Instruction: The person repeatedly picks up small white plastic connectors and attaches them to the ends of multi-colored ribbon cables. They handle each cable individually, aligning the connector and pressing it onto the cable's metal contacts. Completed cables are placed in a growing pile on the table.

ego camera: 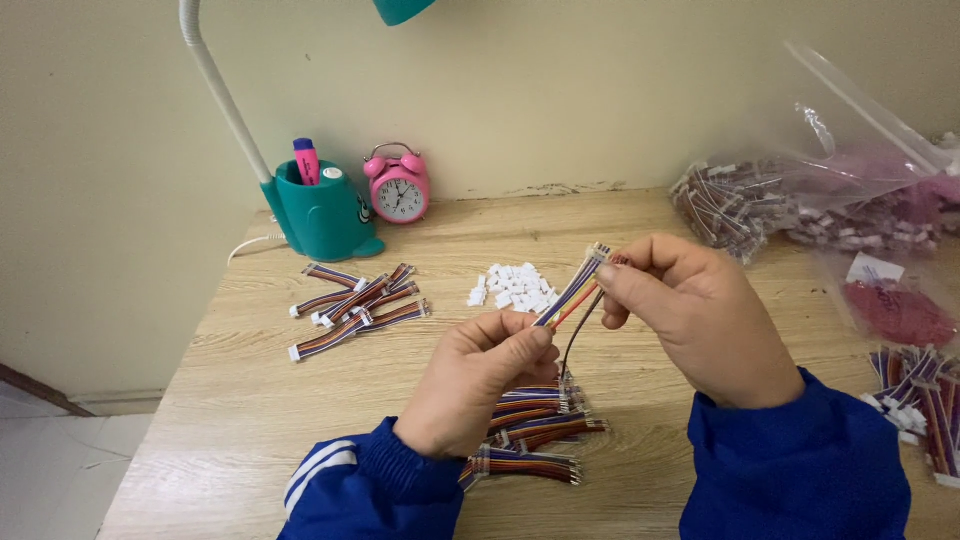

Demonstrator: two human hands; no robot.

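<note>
My left hand (pixel 478 380) and my right hand (pixel 700 315) both pinch one short multicoloured ribbon cable (pixel 572 290) above the wooden table (pixel 230 400). The left fingers grip its lower part; the right fingertips hold its upper end near the white tips. A dark wire hangs below it. Under my hands lies a pile of similar loose cables (pixel 535 430). A small heap of white plastic connectors (pixel 515 286) sits just beyond the hands. Both sleeves are blue.
Several finished cables with white ends (pixel 355 305) lie at the left. A teal desk lamp base with a pen holder (pixel 320 212) and a pink alarm clock (pixel 399 186) stand by the wall. Clear plastic bags of parts (pixel 800 200) and more cables (pixel 925 400) fill the right side.
</note>
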